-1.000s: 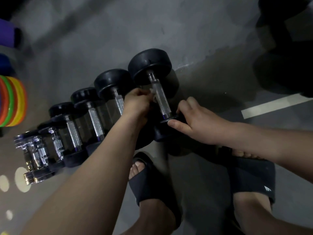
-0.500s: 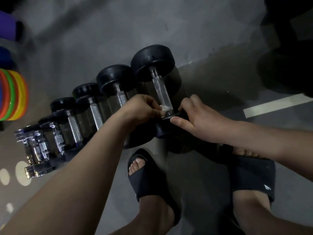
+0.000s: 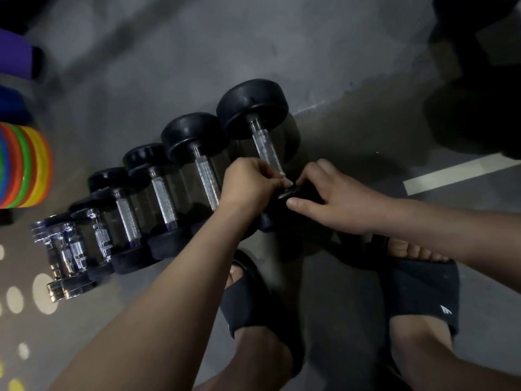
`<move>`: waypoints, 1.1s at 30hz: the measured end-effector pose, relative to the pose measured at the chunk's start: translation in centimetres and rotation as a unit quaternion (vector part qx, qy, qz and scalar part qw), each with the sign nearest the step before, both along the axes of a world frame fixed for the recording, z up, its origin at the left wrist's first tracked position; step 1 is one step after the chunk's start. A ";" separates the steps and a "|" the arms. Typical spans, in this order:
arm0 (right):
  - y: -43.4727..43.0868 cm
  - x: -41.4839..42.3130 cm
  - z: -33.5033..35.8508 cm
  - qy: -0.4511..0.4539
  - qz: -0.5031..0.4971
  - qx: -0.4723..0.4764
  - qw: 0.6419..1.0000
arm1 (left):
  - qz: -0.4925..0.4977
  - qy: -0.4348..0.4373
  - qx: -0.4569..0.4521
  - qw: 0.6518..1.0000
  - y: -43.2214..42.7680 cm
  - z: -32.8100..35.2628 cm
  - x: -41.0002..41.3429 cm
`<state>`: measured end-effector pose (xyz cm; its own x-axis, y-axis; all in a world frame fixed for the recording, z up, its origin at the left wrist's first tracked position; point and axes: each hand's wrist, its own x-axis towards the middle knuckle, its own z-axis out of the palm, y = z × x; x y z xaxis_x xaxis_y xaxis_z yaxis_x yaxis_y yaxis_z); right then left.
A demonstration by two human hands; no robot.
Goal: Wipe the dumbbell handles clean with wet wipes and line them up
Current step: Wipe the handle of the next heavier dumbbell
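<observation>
Your left hand (image 3: 248, 184) is clenched around the near end of the handle (image 3: 266, 148) of the biggest dumbbell (image 3: 253, 108). A white wipe (image 3: 284, 180) is pinched between your fingers and the metal, and only a small corner of it shows, just where the handle meets the near weight. Your right hand (image 3: 338, 201) grasps that near weight from the right, with the fingers bent over its top and the thumb lying along its side, so the two hands almost touch. This dumbbell lies on the grey floor (image 3: 169, 66) at the right end of a row of smaller dumbbells (image 3: 158, 193), just beside its neighbour. Your black slippers (image 3: 423, 289) stand below, and coloured discs (image 3: 25, 165) sit at the left edge.
</observation>
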<state>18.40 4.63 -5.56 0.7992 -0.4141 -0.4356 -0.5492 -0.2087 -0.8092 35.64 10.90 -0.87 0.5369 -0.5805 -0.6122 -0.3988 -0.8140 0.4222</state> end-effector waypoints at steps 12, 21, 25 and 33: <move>-2.5 3.2 -1.4 -0.027 -0.118 0.075 0.990 | -0.067 -0.023 -0.037 0.997 0.1 -0.3 0.3; -3.9 5.2 -1.3 -0.015 -0.014 0.043 0.999 | -0.008 -0.111 -0.044 0.993 2.4 0.9 2.0; -3.9 5.4 -2.2 0.013 -0.012 0.021 1.000 | 0.026 -0.122 -0.038 0.991 2.9 0.0 0.9; -3.8 5.5 -3.0 0.043 -0.049 0.073 0.995 | -0.069 -0.188 -0.002 0.980 3.4 -1.5 0.5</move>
<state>23.90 0.83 -8.55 0.7154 -0.4147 -0.5624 -0.6300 -0.0346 -0.7758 36.09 14.29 -2.32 0.6399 -0.6653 -0.3847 -0.6330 -0.7401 0.2271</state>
